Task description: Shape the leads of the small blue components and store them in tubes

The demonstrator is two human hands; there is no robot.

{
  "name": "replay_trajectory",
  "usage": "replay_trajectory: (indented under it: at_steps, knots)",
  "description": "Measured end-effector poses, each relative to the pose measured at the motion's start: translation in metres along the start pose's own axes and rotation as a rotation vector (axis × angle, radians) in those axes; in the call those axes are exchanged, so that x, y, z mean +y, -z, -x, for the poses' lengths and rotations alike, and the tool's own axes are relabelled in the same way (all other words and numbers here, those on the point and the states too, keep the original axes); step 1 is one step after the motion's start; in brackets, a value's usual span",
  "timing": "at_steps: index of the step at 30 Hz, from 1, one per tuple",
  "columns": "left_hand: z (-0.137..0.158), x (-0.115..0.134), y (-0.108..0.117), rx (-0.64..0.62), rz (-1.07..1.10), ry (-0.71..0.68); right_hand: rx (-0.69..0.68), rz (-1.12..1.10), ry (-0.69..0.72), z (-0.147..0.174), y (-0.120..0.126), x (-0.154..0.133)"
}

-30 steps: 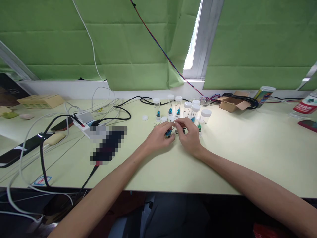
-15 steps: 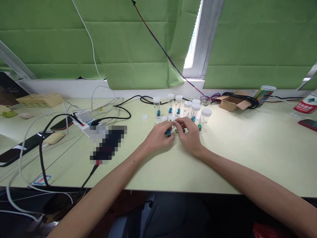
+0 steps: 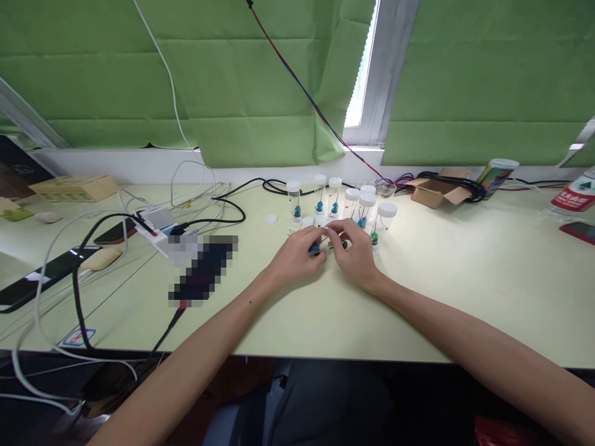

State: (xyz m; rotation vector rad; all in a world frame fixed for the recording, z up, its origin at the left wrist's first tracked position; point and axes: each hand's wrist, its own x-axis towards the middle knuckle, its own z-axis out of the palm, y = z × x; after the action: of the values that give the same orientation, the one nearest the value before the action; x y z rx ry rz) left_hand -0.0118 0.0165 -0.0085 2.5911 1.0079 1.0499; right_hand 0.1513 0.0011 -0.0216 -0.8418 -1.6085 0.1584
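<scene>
My left hand (image 3: pixel 300 255) is closed round a small blue part (image 3: pixel 315 248), mostly hidden by the fingers. The fingers of my right hand (image 3: pixel 356 255) are pinched against my left fingertips; what they hold is too small to make out. A small dark piece (image 3: pixel 344 244) shows by my right fingers. Just beyond my hands stand several clear vials with white caps, among them one vial (image 3: pixel 294 201) with a blue part and thin wires inside. Nearest my right hand is a vial (image 3: pixel 381 226) with a green part. A loose white cap (image 3: pixel 271 218) lies to the left.
On the left are a white power strip (image 3: pixel 160 226), tangled cables and a blurred dark device (image 3: pixel 204 269). An open cardboard box (image 3: pixel 439 192) with black cable stands at the back right, beside a tilted can (image 3: pixel 497 178). A bottle (image 3: pixel 576 195) is at the far right.
</scene>
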Motion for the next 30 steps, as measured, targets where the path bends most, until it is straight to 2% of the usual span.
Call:
replay_trajectory:
  at_steps: [22,30]
  knots:
    - [0.0007,0.0011,0.0014,-0.011,-0.013,0.010,-0.026,0.000,-0.034,-0.0001,0.0002,0.0014]
    - [-0.0005,0.0038,0.0018,0.028,-0.001,0.032,0.013,-0.016,-0.038,0.0003,-0.0002,-0.0013]
